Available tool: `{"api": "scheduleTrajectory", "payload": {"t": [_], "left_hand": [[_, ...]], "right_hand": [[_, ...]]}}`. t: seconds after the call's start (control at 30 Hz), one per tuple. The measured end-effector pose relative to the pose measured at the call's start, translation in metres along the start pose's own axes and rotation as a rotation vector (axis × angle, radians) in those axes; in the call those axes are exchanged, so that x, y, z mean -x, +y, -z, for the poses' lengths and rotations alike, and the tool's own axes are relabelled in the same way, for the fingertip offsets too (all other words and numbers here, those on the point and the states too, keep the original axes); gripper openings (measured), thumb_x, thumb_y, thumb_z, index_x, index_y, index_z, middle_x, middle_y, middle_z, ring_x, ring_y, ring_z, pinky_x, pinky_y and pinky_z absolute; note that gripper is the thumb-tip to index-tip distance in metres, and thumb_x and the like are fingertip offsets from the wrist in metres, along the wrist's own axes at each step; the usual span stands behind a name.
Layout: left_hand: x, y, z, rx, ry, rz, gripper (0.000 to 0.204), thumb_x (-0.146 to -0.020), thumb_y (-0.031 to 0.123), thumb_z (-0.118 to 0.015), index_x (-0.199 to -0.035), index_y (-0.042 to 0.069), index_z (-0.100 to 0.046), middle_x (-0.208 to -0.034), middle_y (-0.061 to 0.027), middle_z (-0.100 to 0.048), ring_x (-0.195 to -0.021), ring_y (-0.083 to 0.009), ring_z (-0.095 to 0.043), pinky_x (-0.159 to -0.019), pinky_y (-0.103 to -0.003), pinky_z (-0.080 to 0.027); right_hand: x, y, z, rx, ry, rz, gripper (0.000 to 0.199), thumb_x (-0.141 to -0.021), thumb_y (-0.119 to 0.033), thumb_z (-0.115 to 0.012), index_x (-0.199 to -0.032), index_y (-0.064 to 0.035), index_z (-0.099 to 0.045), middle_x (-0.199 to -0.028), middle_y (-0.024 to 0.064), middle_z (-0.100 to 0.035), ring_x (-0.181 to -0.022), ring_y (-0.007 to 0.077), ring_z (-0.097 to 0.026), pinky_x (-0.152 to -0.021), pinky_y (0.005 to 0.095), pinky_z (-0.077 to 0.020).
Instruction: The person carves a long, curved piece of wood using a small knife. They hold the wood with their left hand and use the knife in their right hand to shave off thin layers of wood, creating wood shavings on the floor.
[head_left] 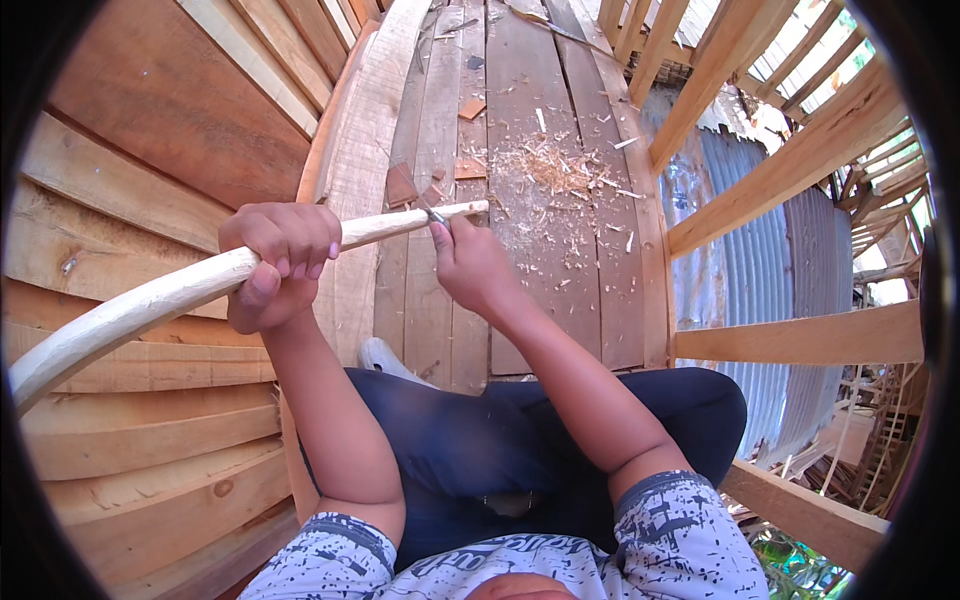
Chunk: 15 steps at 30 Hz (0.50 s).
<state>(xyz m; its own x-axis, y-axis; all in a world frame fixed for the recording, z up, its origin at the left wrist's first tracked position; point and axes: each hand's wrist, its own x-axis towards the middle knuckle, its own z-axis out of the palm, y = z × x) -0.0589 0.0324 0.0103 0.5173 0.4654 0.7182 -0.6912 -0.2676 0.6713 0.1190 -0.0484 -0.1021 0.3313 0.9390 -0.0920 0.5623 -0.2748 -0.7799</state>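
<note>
A long, pale, peeled wooden pole runs from the lower left up to the middle of the view. My left hand is wrapped around it near its middle. My right hand grips a small blade whose metal tip rests against the pole's far end. Pale shavings lie scattered on the plank floor just beyond the pole's tip. I sit with my legs in dark blue trousers below both forearms.
A wall of horizontal wooden boards stands at my left. At the right a wooden railing borders the floor's edge, with corrugated metal sheeting below. Small wood offcuts lie on the planks ahead.
</note>
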Motion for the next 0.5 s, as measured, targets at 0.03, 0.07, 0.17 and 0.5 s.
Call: {"api": "scheduleTrajectory", "payload": {"t": [0.03, 0.07, 0.17, 0.5], "left_hand": [[-0.001, -0.001, -0.001, 0.009, 0.012, -0.005, 0.023, -0.084, 0.02, -0.065, -0.07, 0.009, -0.051, -0.061, -0.003, -0.05, -0.052, -0.0158, -0.047, -0.059, -0.033, -0.043], [-0.002, -0.002, 0.0, 0.022, -0.014, -0.004, 0.023, -0.084, 0.02, -0.065, -0.07, 0.009, -0.051, -0.061, -0.0029, -0.05, -0.052, -0.0157, -0.047, -0.059, -0.033, -0.043], [-0.012, -0.01, -0.002, 0.052, -0.07, -0.01, 0.024, -0.084, 0.021, -0.066, -0.07, 0.008, -0.051, -0.061, -0.0029, -0.049, -0.052, -0.0156, -0.046, -0.059, -0.033, -0.043], [-0.005, -0.008, -0.001, 0.031, -0.005, -0.006, 0.025, -0.083, 0.022, -0.067, -0.07, 0.008, -0.051, -0.061, -0.003, -0.05, -0.052, -0.0159, -0.047, -0.059, -0.034, -0.043]], "right_hand": [[-0.01, 0.024, -0.004, 0.036, 0.021, -0.044, 0.041, -0.102, -0.027, -0.042, -0.095, 0.0066, -0.064, -0.091, 0.0332, -0.066, -0.09, 0.0473, -0.065, -0.08, 0.0537, -0.0515], [-0.017, 0.05, -0.009, 0.072, 0.04, -0.085, 0.041, -0.102, -0.027, -0.042, -0.094, 0.006, -0.064, -0.093, 0.0327, -0.066, -0.092, 0.047, -0.065, -0.081, 0.0529, -0.0518], [-0.031, 0.128, -0.013, 0.22, -0.022, -0.309, 0.041, -0.102, -0.027, -0.041, -0.093, 0.0043, -0.065, -0.093, 0.0298, -0.067, -0.09, 0.0461, -0.065, -0.08, 0.0518, -0.0527], [-0.023, 0.063, -0.007, -0.055, 0.015, -0.078, 0.047, -0.103, -0.031, -0.041, -0.087, 0.0079, -0.063, -0.085, 0.0319, -0.066, -0.083, 0.0495, -0.063, -0.08, 0.0552, -0.0494]]}}
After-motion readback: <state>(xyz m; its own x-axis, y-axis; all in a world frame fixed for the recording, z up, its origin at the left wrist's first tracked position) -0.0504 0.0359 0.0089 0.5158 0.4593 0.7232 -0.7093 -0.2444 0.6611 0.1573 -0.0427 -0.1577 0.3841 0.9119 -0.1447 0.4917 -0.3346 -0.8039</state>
